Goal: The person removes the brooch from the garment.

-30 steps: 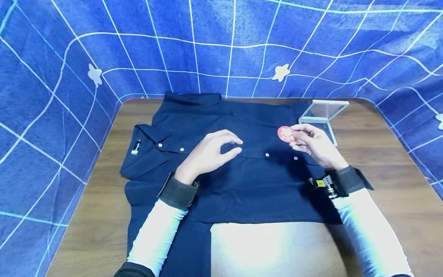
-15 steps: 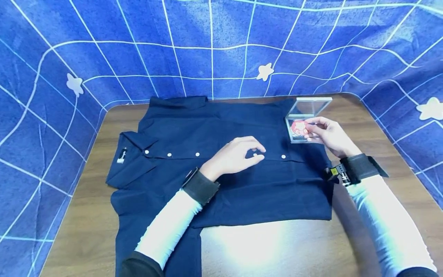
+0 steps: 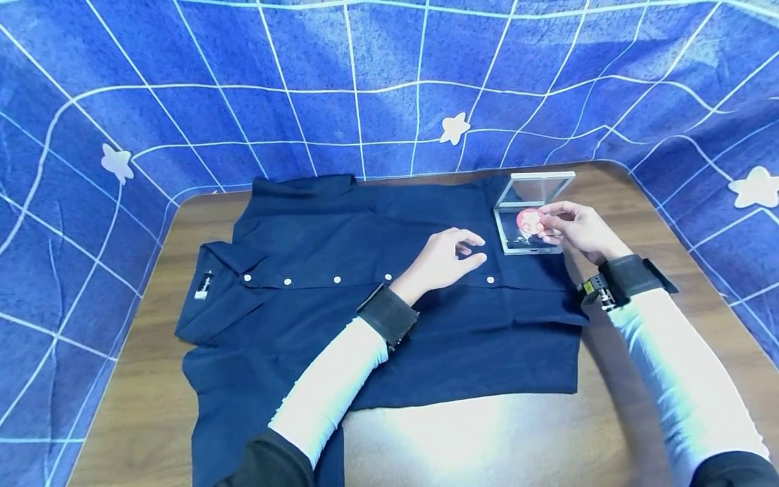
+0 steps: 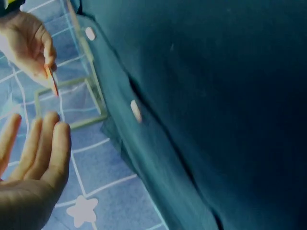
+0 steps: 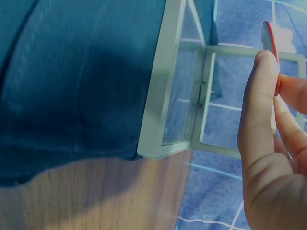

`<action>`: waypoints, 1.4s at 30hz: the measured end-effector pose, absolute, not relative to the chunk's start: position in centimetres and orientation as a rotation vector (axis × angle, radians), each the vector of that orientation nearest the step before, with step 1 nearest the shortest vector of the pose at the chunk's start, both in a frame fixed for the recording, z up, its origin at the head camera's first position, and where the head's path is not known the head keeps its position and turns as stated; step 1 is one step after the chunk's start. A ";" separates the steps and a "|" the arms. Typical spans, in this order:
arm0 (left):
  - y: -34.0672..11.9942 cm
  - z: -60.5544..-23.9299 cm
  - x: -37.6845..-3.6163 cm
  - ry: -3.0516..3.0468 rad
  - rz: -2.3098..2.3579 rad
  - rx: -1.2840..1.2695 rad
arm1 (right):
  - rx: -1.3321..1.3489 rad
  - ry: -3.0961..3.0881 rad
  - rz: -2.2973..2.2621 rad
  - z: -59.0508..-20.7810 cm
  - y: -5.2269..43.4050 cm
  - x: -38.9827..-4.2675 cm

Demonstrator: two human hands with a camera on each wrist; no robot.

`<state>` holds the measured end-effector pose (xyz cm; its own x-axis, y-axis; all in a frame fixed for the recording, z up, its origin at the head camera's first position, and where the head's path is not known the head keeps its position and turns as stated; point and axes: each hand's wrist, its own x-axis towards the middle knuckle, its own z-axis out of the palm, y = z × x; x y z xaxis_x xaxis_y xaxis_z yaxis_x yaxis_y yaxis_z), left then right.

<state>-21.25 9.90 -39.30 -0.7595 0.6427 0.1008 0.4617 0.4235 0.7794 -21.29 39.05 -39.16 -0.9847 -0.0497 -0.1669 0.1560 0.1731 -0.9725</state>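
Note:
My right hand (image 3: pixel 581 231) pinches a round red badge (image 3: pixel 527 220) with a pale design between thumb and fingers. In the right wrist view the badge (image 5: pixel 271 38) shows nearly edge-on, red-rimmed with a greyish back. Below it, a square hinged display case (image 3: pixel 531 251) with a pale frame and see-through panels stands open, lid raised, at the hem of a dark navy button-up shirt (image 3: pixel 341 233). My left hand (image 3: pixel 443 260) holds nothing and hovers above the shirt's button row, fingers loosely bent. The left wrist view shows those fingers (image 4: pixel 57 148) apart from the badge.
The shirt lies flat on a wooden table (image 3: pixel 456 439), collar (image 3: pixel 222 284) to the left, one sleeve (image 3: pixel 262 439) stretching toward the near edge. A blue cloth (image 3: pixel 292 108) with white lines and stars stands up behind the table and along its sides.
My right hand has carried the badge from over the shirt to above the open case. My left hand has moved right along the buttons. The head view has also shifted.

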 end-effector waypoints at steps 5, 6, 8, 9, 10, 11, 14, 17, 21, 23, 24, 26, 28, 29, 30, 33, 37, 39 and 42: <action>10.9 -40.1 -20.5 2.495 1.197 0.928 | 0.180 2.273 -1.818 -39.8 39.2 -22.1; 11.1 -40.2 -20.4 2.501 1.191 0.923 | 0.190 2.291 -1.784 -39.9 39.1 -22.3; 11.4 -40.3 -20.1 2.512 1.172 0.909 | 0.211 2.322 -1.724 -40.2 39.1 -22.6; 11.6 -40.3 -19.9 2.513 1.163 0.905 | 0.215 2.339 -1.690 -40.3 39.1 -22.8; 11.7 -40.3 -19.9 2.515 1.151 0.905 | 0.222 2.351 -1.666 -40.5 39.1 -22.9; 11.9 -40.3 -19.7 2.512 1.142 0.908 | 0.231 2.360 -1.653 -40.5 39.0 -23.0; 12.1 -40.1 -19.5 2.498 1.117 0.917 | 0.239 2.387 -1.603 -40.7 39.0 -23.2; 12.2 -39.9 -19.3 2.499 1.097 0.927 | 0.233 2.445 -1.535 -40.7 38.9 -23.2; 12.3 -39.8 -19.2 2.512 1.070 0.941 | 0.220 2.523 -1.411 -40.6 38.9 -23.3; 12.3 -39.8 -19.1 2.517 1.053 0.955 | 0.219 2.554 -1.355 -40.6 38.9 -23.3; 12.3 -39.8 -19.0 2.518 1.046 0.958 | 0.218 2.577 -1.320 -40.6 39.0 -23.3; 12.2 -39.6 -18.9 2.516 1.038 0.966 | 0.218 2.626 -1.269 -40.8 39.0 -23.4; 12.2 -39.5 -18.7 2.512 1.037 0.965 | 0.207 2.701 -1.208 -41.0 38.9 -23.4; 12.1 -39.5 -18.7 2.512 1.037 0.961 | 0.196 2.748 -1.168 -41.1 38.8 -23.4; 12.1 -39.4 -18.6 2.515 1.035 0.956 | 0.186 2.797 -1.126 -41.2 38.8 -23.4; 11.9 -39.3 -18.5 2.528 1.028 0.949 | 0.160 2.951 -0.964 -41.3 38.4 -23.4; 11.8 -39.3 -18.4 2.537 1.017 0.936 | 0.157 3.075 -0.782 -41.3 38.1 -23.3; 11.8 -39.3 -18.3 2.537 1.016 0.929 | 0.159 3.098 -0.732 -41.3 38.0 -23.3; 11.7 -39.3 -18.3 2.551 1.007 0.924 | 0.145 3.102 -0.726 -41.3 37.9 -23.4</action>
